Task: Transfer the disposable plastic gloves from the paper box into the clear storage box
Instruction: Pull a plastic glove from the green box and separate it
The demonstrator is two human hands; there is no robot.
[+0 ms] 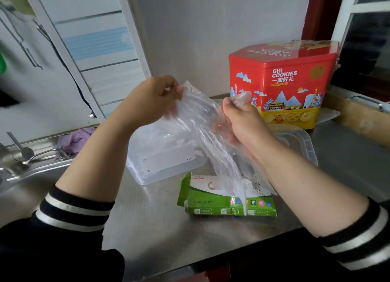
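Gloves (202, 121), clear, crinkled, stretched between hands

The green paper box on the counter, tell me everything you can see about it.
The green paper box lies flat on the steel counter, near the front edge, in front of the clear storage box. It is green and white card with small printed icons along its side. Its left end flap stands open. Thin clear gloves, gripped above by both hands, trail down across its top.
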